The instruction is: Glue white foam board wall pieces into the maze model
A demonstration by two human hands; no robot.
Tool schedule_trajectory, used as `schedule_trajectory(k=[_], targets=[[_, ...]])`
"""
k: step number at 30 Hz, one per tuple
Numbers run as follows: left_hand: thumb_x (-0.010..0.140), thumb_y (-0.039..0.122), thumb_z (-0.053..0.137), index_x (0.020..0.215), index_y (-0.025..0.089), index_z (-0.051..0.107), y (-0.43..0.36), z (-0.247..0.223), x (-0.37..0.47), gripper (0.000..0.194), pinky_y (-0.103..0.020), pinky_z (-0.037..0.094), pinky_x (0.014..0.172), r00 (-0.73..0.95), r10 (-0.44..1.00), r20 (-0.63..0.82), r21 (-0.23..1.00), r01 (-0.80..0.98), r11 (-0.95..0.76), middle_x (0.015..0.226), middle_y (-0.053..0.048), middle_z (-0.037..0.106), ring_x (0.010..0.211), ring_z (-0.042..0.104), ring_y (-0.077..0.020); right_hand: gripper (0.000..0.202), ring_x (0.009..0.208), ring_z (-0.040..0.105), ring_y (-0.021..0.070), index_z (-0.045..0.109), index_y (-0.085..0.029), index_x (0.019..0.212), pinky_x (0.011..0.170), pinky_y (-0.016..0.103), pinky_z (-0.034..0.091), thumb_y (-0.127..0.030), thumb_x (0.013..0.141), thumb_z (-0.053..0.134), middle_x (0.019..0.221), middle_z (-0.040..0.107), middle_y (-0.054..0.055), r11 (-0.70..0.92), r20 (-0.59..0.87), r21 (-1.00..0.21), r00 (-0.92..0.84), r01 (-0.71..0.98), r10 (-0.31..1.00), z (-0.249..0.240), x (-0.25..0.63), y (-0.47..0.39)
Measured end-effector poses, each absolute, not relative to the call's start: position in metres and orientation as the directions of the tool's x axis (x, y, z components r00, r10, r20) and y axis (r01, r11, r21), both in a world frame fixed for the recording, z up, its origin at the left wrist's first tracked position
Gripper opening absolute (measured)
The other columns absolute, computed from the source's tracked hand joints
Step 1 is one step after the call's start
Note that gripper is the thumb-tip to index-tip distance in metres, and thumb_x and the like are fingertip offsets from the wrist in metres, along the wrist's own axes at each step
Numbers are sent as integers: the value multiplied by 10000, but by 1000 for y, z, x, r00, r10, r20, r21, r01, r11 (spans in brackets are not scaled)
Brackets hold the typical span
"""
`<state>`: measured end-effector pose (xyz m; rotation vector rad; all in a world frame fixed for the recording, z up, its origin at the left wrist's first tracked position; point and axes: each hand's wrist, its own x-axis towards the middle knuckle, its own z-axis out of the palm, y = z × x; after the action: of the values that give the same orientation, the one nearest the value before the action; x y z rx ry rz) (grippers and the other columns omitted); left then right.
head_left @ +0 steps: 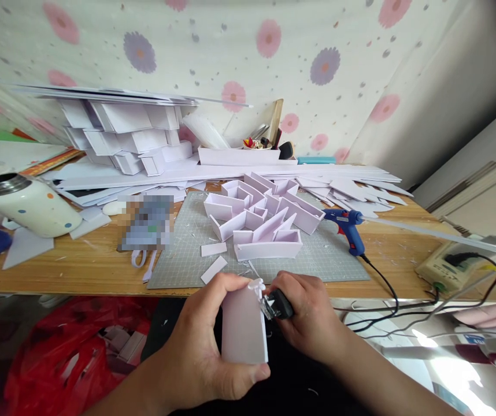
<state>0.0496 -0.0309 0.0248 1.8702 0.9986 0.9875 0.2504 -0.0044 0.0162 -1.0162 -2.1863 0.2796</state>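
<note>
My left hand grips a white foam board piece by its top and bottom edges, thumb below and fingers above. In my right hand is a small black-handled trimming tool with a metal head, pressed to the board's upper right edge. A curled white shaving sits at that corner. Just beyond, several open-topped white foam board pieces are clustered on a grey cutting mat. Two small flat white strips lie to their left.
A blue glue gun lies right of the mat, its cord running toward a power strip. White boxes are stacked at back left. A polka-dot bottle lies far left, above a red plastic bag below the wooden table.
</note>
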Motion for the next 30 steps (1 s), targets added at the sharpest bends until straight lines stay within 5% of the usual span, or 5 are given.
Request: schedule_trajectory(k=[12, 30], targets=[[644, 494, 752, 1130, 274, 463, -31, 24, 51, 607, -290, 462, 670, 409, 877, 251, 923, 171, -344, 879, -6, 551, 840, 583, -228, 87, 483, 501, 143, 521, -197, 728, 488, 240, 321, -151, 763, 457, 586, 566, -7, 642, 506, -431, -420, 634, 753, 15, 246, -1], [658, 522, 736, 1097, 252, 476, -29, 18, 46, 577, -216, 390, 566, 389, 910, 143, 977, 92, -192, 862, 8, 521, 694, 474, -135, 70, 478, 517, 152, 511, -200, 702, 479, 245, 277, -151, 742, 481, 581, 603, 6, 533, 413, -351, -384, 770, 826, 13, 243, 3]])
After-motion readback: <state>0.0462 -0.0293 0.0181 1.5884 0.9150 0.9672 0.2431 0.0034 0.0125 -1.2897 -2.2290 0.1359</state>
